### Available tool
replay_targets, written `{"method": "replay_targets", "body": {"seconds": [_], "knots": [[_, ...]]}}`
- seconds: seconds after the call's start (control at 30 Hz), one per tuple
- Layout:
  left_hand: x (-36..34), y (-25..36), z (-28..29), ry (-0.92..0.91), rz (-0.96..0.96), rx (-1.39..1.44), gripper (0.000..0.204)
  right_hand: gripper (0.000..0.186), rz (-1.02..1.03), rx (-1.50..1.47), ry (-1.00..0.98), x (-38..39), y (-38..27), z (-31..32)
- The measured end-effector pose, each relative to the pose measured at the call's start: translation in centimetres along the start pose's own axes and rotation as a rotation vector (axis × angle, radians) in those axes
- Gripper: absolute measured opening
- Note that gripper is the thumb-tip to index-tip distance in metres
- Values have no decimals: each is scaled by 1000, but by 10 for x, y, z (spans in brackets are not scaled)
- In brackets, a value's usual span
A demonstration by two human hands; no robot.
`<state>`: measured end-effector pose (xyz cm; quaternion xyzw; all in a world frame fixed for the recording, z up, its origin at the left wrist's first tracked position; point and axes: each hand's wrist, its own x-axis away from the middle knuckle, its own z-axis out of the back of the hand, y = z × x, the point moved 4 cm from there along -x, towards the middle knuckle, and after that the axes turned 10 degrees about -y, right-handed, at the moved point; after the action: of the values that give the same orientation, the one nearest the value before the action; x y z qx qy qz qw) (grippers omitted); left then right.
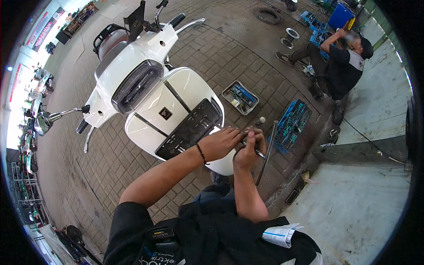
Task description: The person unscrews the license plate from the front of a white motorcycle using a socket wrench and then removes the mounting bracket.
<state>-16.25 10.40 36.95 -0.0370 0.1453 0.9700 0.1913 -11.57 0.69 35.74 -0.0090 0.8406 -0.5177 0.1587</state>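
Observation:
My left hand (224, 142) and my right hand (250, 149) are both closed around the shaft of a metal T-handle wrench (267, 152). Its long crossbar sticks out to the right of my right hand. The thin shaft reaches left past my left fingers toward a black slotted panel (190, 128) on the front of a white scooter (148, 106). Where the tip meets the panel is too small to make out. The scooter stands upright, facing me, its headlight (138, 86) above the panel.
Right of the scooter lie a metal tray (226, 95) with a blue box, a small cylinder (259, 120) and a blue-and-black tool case (290, 128). Farther right, a co-worker (342, 66) sits by a low wall (353, 190). A tyre (267, 16) and a wheel hub (289, 38) lie beyond.

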Motion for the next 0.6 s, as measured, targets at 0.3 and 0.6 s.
{"method": "replay_targets", "body": {"seconds": [0.3, 0.6], "knots": [[-2, -7, 20, -46, 285, 85, 29, 20, -34, 146, -64, 10, -4, 0], [21, -70, -19, -134, 631, -167, 25, 25, -164, 160, -197, 9, -5, 18]]}}
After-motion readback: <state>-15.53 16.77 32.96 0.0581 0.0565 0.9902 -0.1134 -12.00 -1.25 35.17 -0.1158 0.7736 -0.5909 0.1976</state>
